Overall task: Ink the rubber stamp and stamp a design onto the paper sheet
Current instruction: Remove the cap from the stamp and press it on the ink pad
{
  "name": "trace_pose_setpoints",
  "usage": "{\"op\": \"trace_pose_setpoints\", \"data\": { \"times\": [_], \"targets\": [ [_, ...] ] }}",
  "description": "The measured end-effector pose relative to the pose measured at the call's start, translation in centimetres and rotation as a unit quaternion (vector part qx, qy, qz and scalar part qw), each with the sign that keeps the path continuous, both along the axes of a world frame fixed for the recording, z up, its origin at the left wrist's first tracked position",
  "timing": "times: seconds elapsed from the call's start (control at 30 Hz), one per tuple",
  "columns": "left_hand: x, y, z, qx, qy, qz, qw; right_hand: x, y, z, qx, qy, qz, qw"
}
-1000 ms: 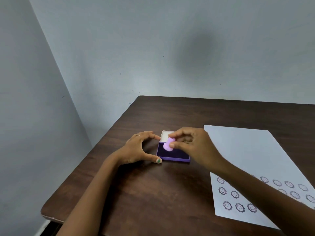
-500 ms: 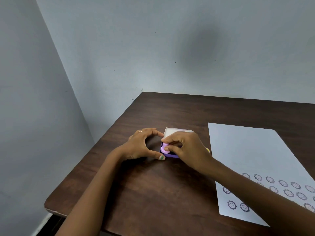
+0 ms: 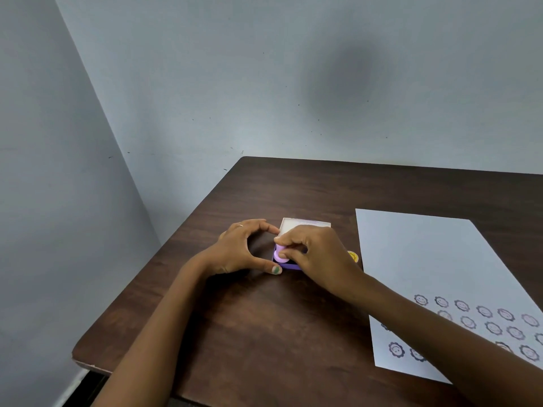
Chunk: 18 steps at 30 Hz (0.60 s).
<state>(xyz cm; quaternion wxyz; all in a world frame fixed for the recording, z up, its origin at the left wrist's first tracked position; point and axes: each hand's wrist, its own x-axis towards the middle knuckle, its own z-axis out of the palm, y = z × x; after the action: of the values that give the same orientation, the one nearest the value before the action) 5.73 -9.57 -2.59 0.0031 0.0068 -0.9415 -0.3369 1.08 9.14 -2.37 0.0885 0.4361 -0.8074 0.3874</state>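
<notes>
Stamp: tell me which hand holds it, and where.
The right hand pinches the pink stamp by its sides, low on the purple ink pad.

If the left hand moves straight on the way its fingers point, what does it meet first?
The left hand points right, so it would probably first meet the ink pad, which its fingertips already border, then the right hand pinching the stamp. Depth is unclear.

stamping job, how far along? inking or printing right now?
Inking. Done: the paper sheet carries rows of flower-face prints at its near end. In hand: the right hand pinches the pink stamp down in the purple ink pad, which the left hand steadies. Left: carry the stamp over and press it onto the sheet.
</notes>
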Motion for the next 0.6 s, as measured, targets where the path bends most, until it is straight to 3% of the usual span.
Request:
{"op": "trace_pose_setpoints", "data": {
  "times": [0.23, 0.6],
  "targets": [
    [0.1, 0.1, 0.0, 0.001, -0.001, 0.003, 1.000, -0.2, 1.4, -0.4, 0.043, 0.104, 0.029, 0.993],
    [0.2, 0.3, 0.2, -0.002, 0.000, 0.003, 1.000, -0.6, 0.2, 0.3, 0.073, 0.076, 0.034, 0.994]
  ]
}}
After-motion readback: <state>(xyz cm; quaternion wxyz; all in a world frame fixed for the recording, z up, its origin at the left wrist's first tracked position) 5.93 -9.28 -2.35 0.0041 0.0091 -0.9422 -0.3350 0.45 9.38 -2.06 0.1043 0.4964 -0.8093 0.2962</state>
